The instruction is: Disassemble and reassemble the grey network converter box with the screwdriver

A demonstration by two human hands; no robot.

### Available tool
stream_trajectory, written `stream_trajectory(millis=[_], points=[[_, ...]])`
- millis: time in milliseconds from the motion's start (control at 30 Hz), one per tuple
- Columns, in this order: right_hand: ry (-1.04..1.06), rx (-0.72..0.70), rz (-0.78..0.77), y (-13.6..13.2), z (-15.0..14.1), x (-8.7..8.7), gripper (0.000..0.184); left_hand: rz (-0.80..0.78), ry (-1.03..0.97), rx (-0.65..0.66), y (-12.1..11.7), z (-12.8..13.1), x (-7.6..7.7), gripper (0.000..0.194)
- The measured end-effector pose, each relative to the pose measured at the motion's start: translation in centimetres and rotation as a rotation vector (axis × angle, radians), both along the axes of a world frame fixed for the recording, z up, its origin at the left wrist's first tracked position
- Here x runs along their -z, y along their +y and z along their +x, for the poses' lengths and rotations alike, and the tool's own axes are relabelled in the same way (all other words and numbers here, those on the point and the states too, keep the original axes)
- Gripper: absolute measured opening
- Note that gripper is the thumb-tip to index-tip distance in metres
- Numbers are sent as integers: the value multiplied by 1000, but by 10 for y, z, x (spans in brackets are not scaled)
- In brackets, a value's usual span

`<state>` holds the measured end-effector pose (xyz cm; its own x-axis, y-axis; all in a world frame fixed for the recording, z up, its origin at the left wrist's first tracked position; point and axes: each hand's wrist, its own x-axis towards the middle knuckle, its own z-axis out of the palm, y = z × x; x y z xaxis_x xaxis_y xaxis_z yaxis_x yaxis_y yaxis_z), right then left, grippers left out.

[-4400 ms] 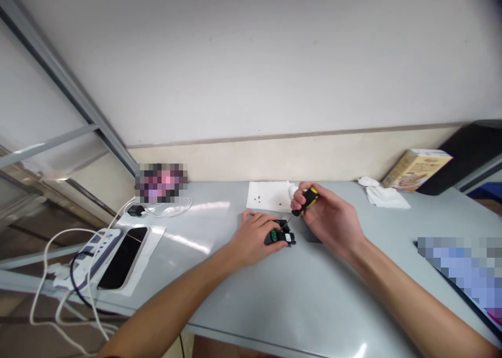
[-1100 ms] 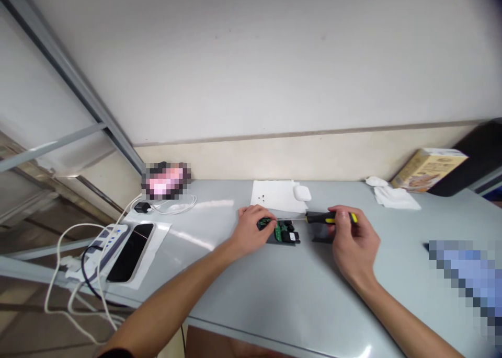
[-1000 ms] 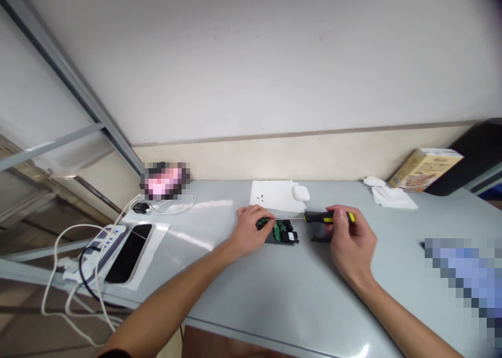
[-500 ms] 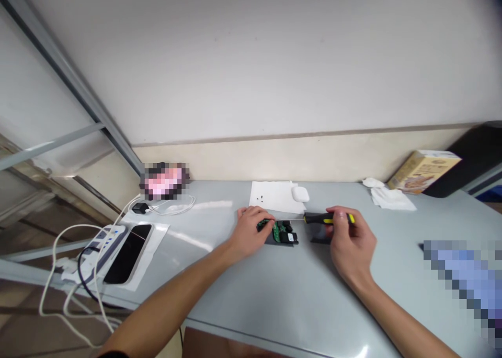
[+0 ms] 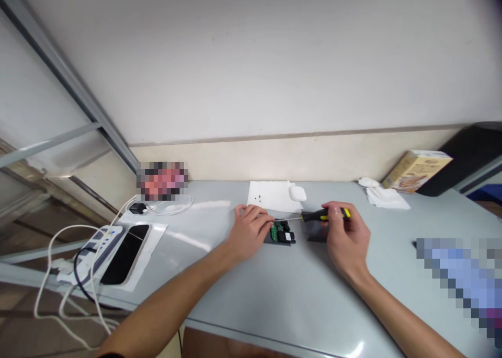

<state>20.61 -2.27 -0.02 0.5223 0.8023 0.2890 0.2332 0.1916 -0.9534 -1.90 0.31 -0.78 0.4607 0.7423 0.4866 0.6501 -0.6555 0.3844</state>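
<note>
Your right hand [image 5: 348,239] was clamped on one black-and-yellow screwdriver [image 5: 322,215]. Your left hand [image 5: 248,232] covered the left part of one green circuit board in a black housing [image 5: 283,232], toward the tabletop's [image 5: 243,300] far edge; its grip was indeterminable. Three small dark pieces [image 5: 259,196] lay on white paper [image 5: 274,192].

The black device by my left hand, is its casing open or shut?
Open: its green circuit board and a black part show uncovered beside the left hand.

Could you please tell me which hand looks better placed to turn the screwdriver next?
Right, I would judge: the right hand holds the screwdriver by its black-and-yellow handle, its shaft pointing toward the green circuit board. The left hand lies at the board's left end, fingertips close to the shaft's tip.
</note>
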Motion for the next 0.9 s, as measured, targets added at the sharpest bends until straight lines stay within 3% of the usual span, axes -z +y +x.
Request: stream_trajectory(millis=[333,667,900], points=[[-134,-208,19,0,4,-25,37,-74,-40,-6,1,1,1,20],[-121,-367,82,8,3,-28,35,-169,-132,-61,3,4,5,9],[-40,-397,131,10,-4,-34,32,-190,-125,-46,4,3,4,12]])
